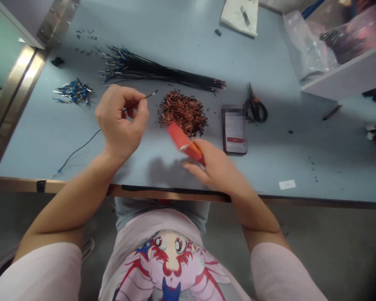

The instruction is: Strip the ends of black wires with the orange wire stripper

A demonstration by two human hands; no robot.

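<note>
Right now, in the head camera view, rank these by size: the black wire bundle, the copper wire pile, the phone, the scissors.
1. Black wire bundle
2. Copper wire pile
3. Phone and scissors: they look about alike, so I can't rank them.

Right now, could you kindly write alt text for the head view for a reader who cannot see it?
Two bare hands work over a pale blue table: the left hand pinches a thin black wire, the right hand holds a red strip. Nearby lie a heap of copper-coloured wire pieces, a bundle of black wires, loose blue-tipped terminals and scissors.
</note>
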